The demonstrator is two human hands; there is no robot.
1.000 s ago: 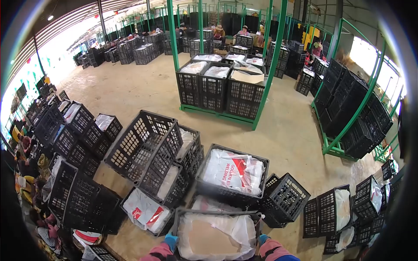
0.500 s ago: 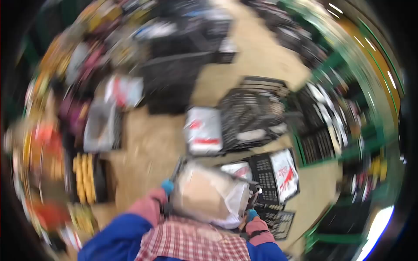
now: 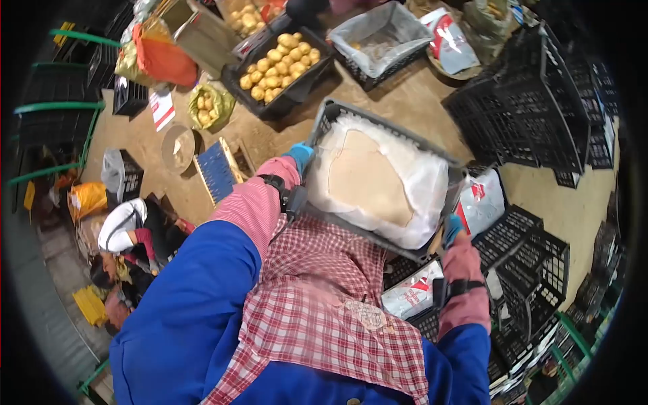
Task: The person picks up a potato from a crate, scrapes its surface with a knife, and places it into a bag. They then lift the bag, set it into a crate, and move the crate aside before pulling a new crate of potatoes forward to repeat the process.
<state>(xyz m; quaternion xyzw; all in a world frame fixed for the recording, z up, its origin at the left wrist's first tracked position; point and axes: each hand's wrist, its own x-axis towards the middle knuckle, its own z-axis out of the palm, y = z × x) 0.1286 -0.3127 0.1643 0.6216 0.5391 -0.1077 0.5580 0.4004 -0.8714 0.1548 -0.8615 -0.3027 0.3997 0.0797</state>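
A dark plastic crate (image 3: 397, 132) is held in front of my checked apron, tilted in the view. White lining (image 3: 426, 181) fills it, and a flat tan sheet (image 3: 368, 177) like cardboard lies on top. My left hand (image 3: 298, 156), in a blue glove, is closed on the crate's left end. At the opposite end, my blue-gloved right hand (image 3: 452, 229) grips the crate near its lower corner. Both hands' fingers are partly hidden by the crate. Just beyond the right hand is a white and red printed bag (image 3: 480, 202).
Ahead stand a black crate of potatoes (image 3: 278, 67) and a lined crate (image 3: 381, 40). Stacked black crates (image 3: 520, 101) rise at the right, more (image 3: 526, 263) lower down. A blue slatted board (image 3: 217, 172) and round basin (image 3: 180, 148) lie left. A person (image 3: 128, 229) bends at far left.
My view has swung to the right-hand side of the scene's former left, bringing the potatoes ahead. The stacked crates shift rightward. Both hands keep hold of the lined crate.
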